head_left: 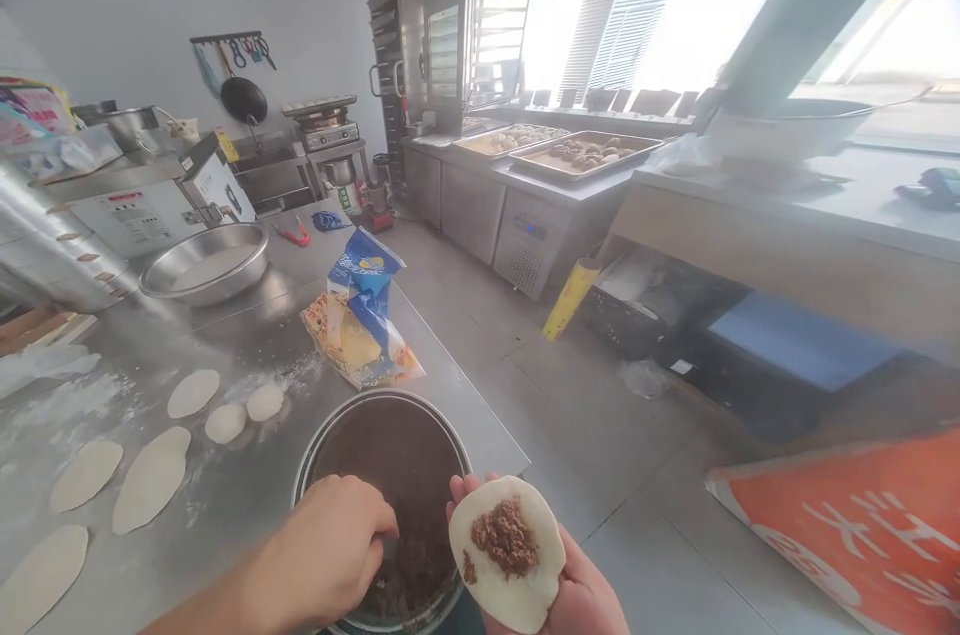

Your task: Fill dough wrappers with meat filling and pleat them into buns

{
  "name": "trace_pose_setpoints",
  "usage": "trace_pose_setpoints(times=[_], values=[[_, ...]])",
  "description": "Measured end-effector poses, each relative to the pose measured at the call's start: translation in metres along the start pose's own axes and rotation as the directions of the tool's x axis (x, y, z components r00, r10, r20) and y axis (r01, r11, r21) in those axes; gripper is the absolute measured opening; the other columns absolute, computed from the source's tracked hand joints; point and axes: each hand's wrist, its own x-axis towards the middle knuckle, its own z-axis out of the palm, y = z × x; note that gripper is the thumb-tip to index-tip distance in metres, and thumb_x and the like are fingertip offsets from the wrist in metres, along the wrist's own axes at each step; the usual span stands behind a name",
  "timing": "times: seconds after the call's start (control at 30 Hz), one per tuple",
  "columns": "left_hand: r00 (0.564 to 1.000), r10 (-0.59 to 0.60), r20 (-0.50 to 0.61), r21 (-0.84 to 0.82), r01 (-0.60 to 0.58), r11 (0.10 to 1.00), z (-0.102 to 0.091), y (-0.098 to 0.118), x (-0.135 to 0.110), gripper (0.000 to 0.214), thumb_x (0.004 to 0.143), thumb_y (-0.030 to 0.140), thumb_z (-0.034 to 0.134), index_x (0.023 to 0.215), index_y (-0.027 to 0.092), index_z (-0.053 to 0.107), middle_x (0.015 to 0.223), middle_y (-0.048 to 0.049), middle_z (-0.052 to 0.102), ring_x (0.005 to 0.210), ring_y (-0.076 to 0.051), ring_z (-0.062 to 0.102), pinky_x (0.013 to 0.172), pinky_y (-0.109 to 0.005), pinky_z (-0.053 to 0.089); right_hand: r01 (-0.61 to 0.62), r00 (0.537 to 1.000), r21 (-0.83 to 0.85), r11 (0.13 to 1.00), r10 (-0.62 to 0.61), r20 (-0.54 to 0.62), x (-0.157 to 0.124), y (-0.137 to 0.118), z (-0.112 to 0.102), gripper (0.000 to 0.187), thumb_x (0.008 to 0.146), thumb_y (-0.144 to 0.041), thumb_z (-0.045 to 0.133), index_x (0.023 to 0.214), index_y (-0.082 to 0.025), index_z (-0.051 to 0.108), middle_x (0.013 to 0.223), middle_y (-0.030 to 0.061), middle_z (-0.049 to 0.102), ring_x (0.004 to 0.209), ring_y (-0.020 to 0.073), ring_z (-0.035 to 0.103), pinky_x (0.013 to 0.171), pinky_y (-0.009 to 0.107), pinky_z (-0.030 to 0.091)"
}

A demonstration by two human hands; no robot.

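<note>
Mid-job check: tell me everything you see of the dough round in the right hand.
The dough round is pale, thin and soft-looking, roughly oval with an uneven edge. It lies unfolded across the right hand, whose fingers show past its upper-left edge. Near its middle sits a brown, crumbly heap of filling, with a smaller clump to the left. It overlaps the right rim of the pot in this view; whether the two touch is unclear.

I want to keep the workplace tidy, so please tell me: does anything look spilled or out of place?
White powder lies scattered across the metal table, and crumpled clear plastic lies on the floor, looking like dropped litter.
</note>
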Motion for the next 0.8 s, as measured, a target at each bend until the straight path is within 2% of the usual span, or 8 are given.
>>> trace_pose_setpoints(times=[0.13, 0.27, 0.4, 0.53, 0.67, 0.8], values=[[1.0, -0.015, -0.008, -0.169, 0.013, 0.985, 0.005, -0.004, 0.004, 0.032, 0.086, 0.022, 0.056, 0.097, 0.031, 0.084, 0.101, -0.0002, 0.084, 0.097, -0.023, 0.074, 0.088, -0.03, 0.051, 0.009, 1.0, -0.021, 1.0, -0.009, 0.018, -0.002, 0.002, 0.001, 0.031, 0.08, -0.035, 0.078, 0.102, -0.014, 0.082, 0.112, 0.0173, 0.083, 0.119, 0.034, 0.072, 0.107, 0.049, 0.056], [0.998, -0.039, 0.05, -0.261, 0.051, 0.964, 0.003, -0.008, 0.007, 0.032, 0.085, 0.024, 0.057, 0.098, 0.033, 0.085, 0.104, 0.0035, 0.084, 0.099, -0.021, 0.074, 0.089, -0.029, 0.049, 0.021, 1.0, -0.022, 1.0, -0.021, 0.005, -0.002, 0.002, 0.002, 0.031, 0.08, -0.033, 0.077, 0.103, -0.013, 0.081, 0.113, 0.0178, 0.082, 0.118, 0.0328, 0.073, 0.105, 0.046, 0.057], [0.991, -0.063, 0.119, -0.327, 0.099, 0.94, -0.001, -0.011, 0.007, 0.03, 0.084, 0.027, 0.057, 0.097, 0.029, 0.085, 0.09, 0.0029, 0.083, 0.082, -0.018, 0.073, 0.075, -0.026, 0.048, 0.008, 1.0, -0.007, 1.0, -0.008, -0.023, 0.006, 0.002, -0.003, 0.033, 0.08, -0.035, 0.076, 0.104, -0.013, 0.081, 0.113, 0.0183, 0.082, 0.116, 0.0334, 0.073, 0.103, 0.047, 0.059], [0.981, -0.112, 0.16, -0.415, 0.169, 0.894, -0.002, -0.015, 0.008, 0.031, 0.083, 0.028, 0.058, 0.098, 0.028, 0.085, 0.081, 0.0026, 0.08, 0.065, -0.015, 0.066, 0.059, -0.024, 0.043, 0.012, 0.999, 0.011, 1.0, -0.012, -0.03, 0.01, 0.0, -0.006, 0.032, 0.076, -0.036, 0.079, 0.097, -0.013, 0.081, 0.106, 0.019, 0.083, 0.113, 0.0369, 0.074, 0.1, 0.051, 0.061], [0.948, -0.163, 0.273, -0.551, 0.293, 0.781, 0.002, -0.023, 0.008, 0.031, 0.083, 0.034, 0.063, 0.104, 0.024, 0.083, 0.081, 0.0, 0.078, 0.055, -0.012, 0.058, 0.051, -0.023, 0.042, 0.099, 0.995, -0.032, 0.995, -0.099, -0.011, 0.003, -0.009, 0.004, 0.031, 0.082, -0.031, 0.075, 0.106, -0.013, 0.08, 0.111, 0.0179, 0.082, 0.113, 0.036, 0.075, 0.101, 0.05, 0.061], [0.958, -0.148, 0.246, -0.639, 0.275, 0.718, -0.003, -0.03, 0.008, 0.029, 0.084, 0.037, 0.066, 0.103, 0.022, 0.082, 0.084, -0.0014, 0.076, 0.058, -0.011, 0.058, 0.056, -0.023, 0.045, 0.16, 0.98, -0.016, 0.987, -0.161, -0.121, -0.003, -0.021, 0.023, 0.026, 0.087, -0.024, 0.064, 0.101, -0.01, 0.08, 0.108, 0.0229, 0.082, 0.105, 0.0346, 0.078, 0.093, 0.045, 0.064]])
